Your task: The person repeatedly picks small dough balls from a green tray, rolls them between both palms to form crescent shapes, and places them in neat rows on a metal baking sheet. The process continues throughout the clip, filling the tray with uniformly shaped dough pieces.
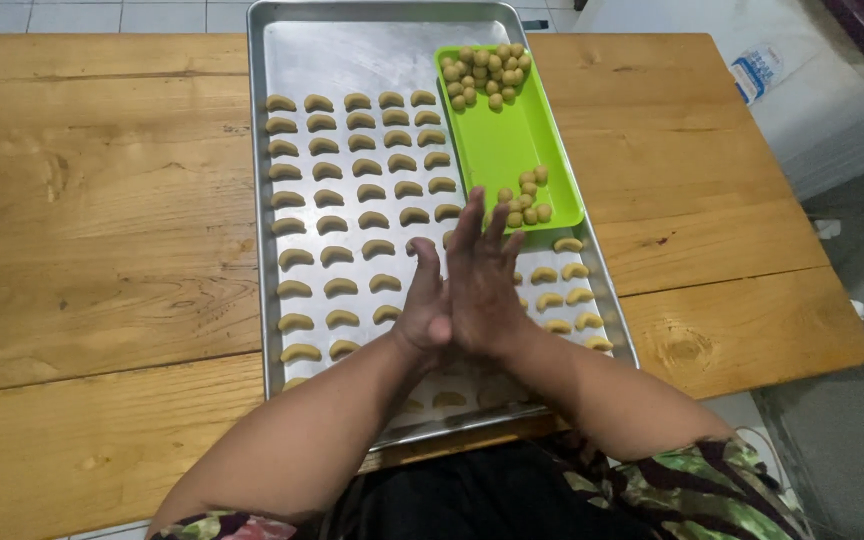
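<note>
Steel baking tray [282, 60] approx. three-quarters filled w/ neat rows of matte, pale crescent dough pieces [352, 170]; far strip bare. Two clumps of dough balls [526, 200] wait unshaped on glossy green plastic tray [502, 140]. Left hand [424, 305] & right hand [482, 285] pressed palm-to-palm above baking tray; can't tell if dough's between.

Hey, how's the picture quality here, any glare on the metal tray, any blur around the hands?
Head view: soft, even light; the metal tray shows a pale, hazy sheen on its bare far end, no harsh hotspot. The left hand and right hand, pressed palm to palm, look slightly soft at the fingertips; the crescent dough pieces and green tray are sharp. Table edges bow slightly, wide-lens distortion.
</note>
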